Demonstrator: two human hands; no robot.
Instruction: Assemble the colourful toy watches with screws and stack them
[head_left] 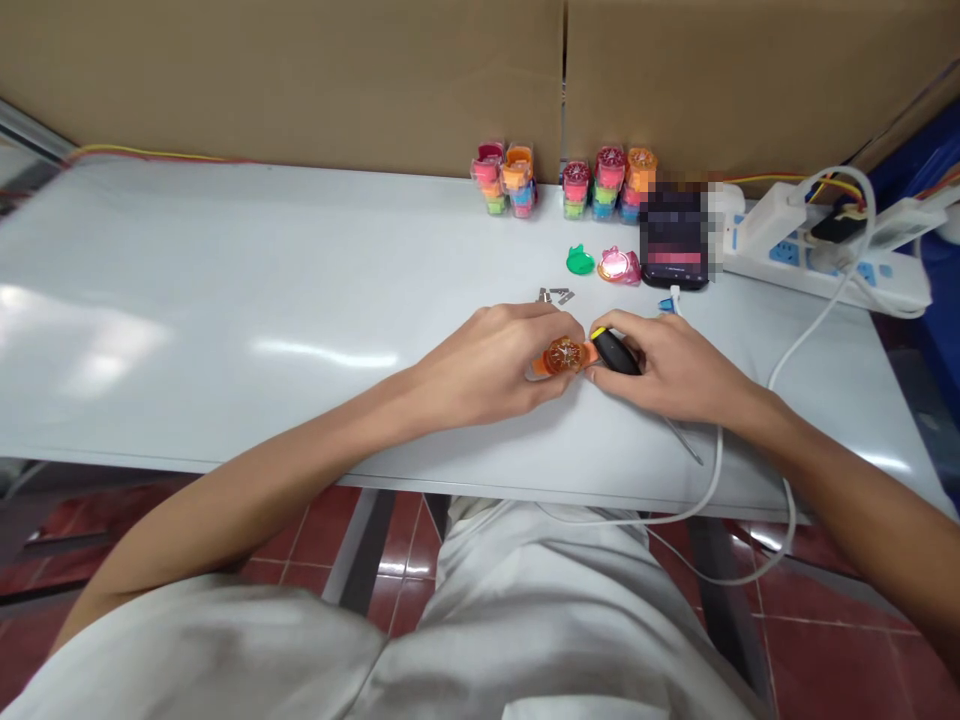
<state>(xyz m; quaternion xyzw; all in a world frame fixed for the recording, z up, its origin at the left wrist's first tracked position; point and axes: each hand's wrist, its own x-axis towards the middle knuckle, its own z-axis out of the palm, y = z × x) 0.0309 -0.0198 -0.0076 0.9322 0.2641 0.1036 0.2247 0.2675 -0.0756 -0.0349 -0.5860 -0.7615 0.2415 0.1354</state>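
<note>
Orange and translucent, a toy watch (566, 355) is held between two hands to the right of the middle of the bench (225, 260), closer to the near edge than the far one. Its long axis is laid roughly along the near edge; whether it is lifted off the surface cannot be told. The dial is enclosed by the curled fingers of the left hand (510, 360), while the strap's right end is met by the fingertips of the right hand (667, 365). In that right hand a screwdriver (616, 352) is gripped by its black handle, the yellow end set against the strap and the shaft pointed away, toward the near right corner. Toward the far edge, small metal pieces (555, 296) are scattered just past the left hand, with a green piece (580, 261) and a pink piece (619, 265) beyond. Stacked toy watches (502, 182) are ranged along the far edge. On the right, the shaft is closely flanked by a white cable (718, 460).
</note>
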